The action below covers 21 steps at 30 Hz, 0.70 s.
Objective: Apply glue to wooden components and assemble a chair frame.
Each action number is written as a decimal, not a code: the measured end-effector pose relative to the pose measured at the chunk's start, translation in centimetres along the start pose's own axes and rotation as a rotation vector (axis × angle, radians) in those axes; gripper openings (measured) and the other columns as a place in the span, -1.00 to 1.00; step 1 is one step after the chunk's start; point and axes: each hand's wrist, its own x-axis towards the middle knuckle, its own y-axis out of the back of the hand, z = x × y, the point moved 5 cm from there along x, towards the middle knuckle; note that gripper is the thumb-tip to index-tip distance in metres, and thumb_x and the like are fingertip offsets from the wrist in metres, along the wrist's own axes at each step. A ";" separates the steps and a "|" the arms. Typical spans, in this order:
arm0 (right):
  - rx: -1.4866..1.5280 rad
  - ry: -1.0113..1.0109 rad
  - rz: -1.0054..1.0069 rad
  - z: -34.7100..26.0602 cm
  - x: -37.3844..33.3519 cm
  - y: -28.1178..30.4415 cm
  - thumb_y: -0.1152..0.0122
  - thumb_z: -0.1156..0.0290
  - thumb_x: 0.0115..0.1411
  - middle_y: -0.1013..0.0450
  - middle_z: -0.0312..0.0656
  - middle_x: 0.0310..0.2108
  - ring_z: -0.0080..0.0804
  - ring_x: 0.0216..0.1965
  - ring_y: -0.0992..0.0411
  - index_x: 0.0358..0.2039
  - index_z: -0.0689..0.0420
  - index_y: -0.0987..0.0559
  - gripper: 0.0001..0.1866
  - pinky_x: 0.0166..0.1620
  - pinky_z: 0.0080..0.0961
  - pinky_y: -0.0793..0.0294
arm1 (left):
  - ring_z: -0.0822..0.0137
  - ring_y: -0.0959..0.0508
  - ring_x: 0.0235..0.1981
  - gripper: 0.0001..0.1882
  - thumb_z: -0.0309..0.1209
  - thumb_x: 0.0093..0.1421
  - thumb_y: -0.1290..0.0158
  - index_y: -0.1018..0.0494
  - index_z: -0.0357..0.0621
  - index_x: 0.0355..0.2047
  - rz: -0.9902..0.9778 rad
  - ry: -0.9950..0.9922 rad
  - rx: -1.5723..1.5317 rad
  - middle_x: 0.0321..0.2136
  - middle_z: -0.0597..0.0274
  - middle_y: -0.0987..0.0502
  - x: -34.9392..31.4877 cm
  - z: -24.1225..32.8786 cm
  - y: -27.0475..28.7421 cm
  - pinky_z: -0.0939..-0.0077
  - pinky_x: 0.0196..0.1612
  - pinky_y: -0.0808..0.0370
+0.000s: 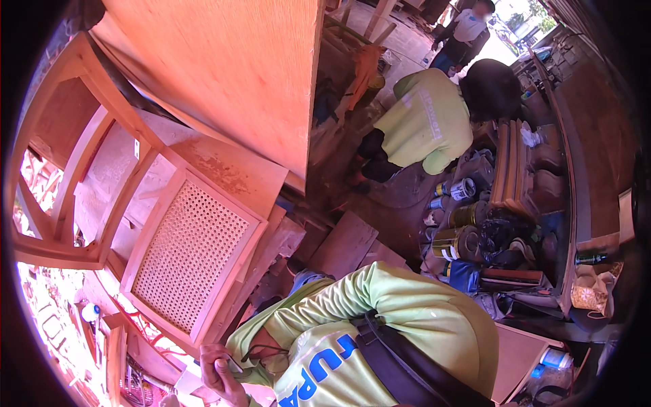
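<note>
At the lower left my left hand [220, 372] has its fingers curled in, with a small thin pale piece at the fingertips that I cannot make out. My right sleeve [339, 295] crosses over my chest toward the left hand. Folds of cloth hide most of my right hand; beside a bit of bare skin there runs a thin dark curved line. Just above my left hand is the lower corner of a woven cane panel [190, 258] in a pale wood frame. Curved bare-wood chair parts [129, 136] rise beyond it at the left.
A large plywood sheet [210, 68] stands behind the chair parts. A co-worker in a light green shirt [428, 122] bends forward at the upper right; another person [468, 34] stands farther back. Paint cans [456, 243], stacked boards [508, 163] and clutter line the right side.
</note>
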 end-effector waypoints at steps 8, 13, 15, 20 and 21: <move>-0.010 0.010 -0.036 -0.3 -0.2 -0.3 -0.29 0.42 0.23 -0.45 -0.24 -0.53 -0.44 -0.52 -0.41 -0.44 0.14 -0.53 -0.86 -0.44 -0.42 -0.46 | 0.26 -0.50 -0.40 -0.72 -0.47 0.47 0.25 -0.47 -0.26 -0.06 -0.109 -0.054 -0.157 -0.30 0.08 -0.49 2.4 2.5 -1.6 0.46 -0.35 -0.49; -0.011 -0.001 -0.070 -0.3 0.0 -0.6 -0.29 0.42 0.23 -0.44 -0.23 -0.54 -0.43 -0.52 -0.40 -0.46 0.14 -0.53 -0.84 -0.44 -0.42 -0.45 | 0.27 -0.43 -0.31 -0.73 -0.48 0.43 0.25 -0.43 -0.31 -0.05 -0.130 -0.036 -0.141 -0.26 0.10 -0.45 2.3 2.4 -1.3 0.42 -0.28 -0.42; -0.019 0.005 -0.074 -0.5 -0.3 -0.6 -0.29 0.42 0.23 -0.44 -0.23 -0.54 -0.43 -0.53 -0.39 -0.46 0.14 -0.52 -0.84 -0.45 -0.42 -0.44 | 0.26 -0.45 -0.26 -0.73 -0.47 0.43 0.23 -0.43 -0.33 -0.04 -0.161 -0.023 -0.173 -0.23 0.08 -0.45 2.6 2.7 -1.7 0.39 -0.22 -0.43; -0.025 -0.006 -0.106 -0.6 -0.4 -0.8 -0.28 0.41 0.23 -0.43 -0.22 -0.55 -0.43 -0.53 -0.38 -0.47 0.15 -0.52 -0.83 -0.45 -0.42 -0.43 | 0.12 -0.46 -0.05 -0.67 -0.47 0.42 0.21 -0.41 -0.35 0.08 -0.165 0.010 -0.202 -0.11 -0.07 -0.47 2.6 3.3 -1.3 0.22 0.09 -0.36; -0.027 -0.007 -0.110 -0.6 -0.5 -0.9 -0.28 0.41 0.23 -0.43 -0.22 -0.56 -0.43 -0.53 -0.38 -0.48 0.15 -0.52 -0.83 -0.45 -0.41 -0.43 | 0.12 -0.46 -0.05 -0.67 -0.47 0.42 0.21 -0.41 -0.35 0.08 -0.165 0.010 -0.203 -0.11 -0.07 -0.47 2.6 3.1 -1.1 0.22 0.09 -0.36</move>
